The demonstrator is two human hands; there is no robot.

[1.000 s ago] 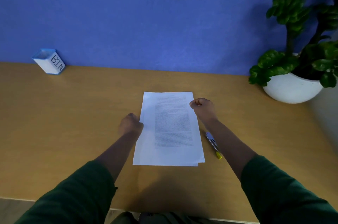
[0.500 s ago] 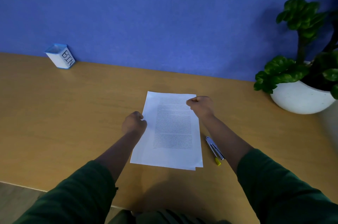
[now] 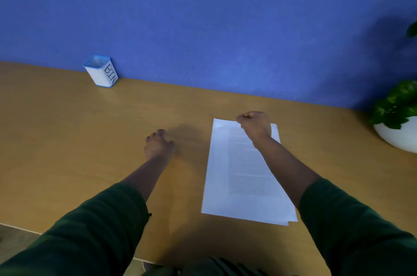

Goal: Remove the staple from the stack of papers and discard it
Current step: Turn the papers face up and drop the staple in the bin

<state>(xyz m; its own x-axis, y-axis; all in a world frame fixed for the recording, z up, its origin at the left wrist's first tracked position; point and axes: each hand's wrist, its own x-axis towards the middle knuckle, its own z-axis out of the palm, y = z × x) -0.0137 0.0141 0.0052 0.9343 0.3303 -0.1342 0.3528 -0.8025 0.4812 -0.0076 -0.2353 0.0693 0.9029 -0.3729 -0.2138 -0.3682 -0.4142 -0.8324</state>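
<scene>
The right hand (image 3: 255, 125) rests curled at the top edge of the stack of papers (image 3: 244, 174), probably pinning it; any staple is too small to see. The left hand (image 3: 158, 144), loosely curled with nothing visible in it, has left the papers' edge toward the BIN cup (image 3: 102, 72).

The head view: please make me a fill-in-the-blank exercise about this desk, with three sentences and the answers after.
1. The white box by the wall has the word ____ on its side.
2. The right hand rests on the far edge of the ____.
3. The left hand is over the bare desk, to the ____ of the stack of papers.

Missing words: BIN; papers; left
</scene>
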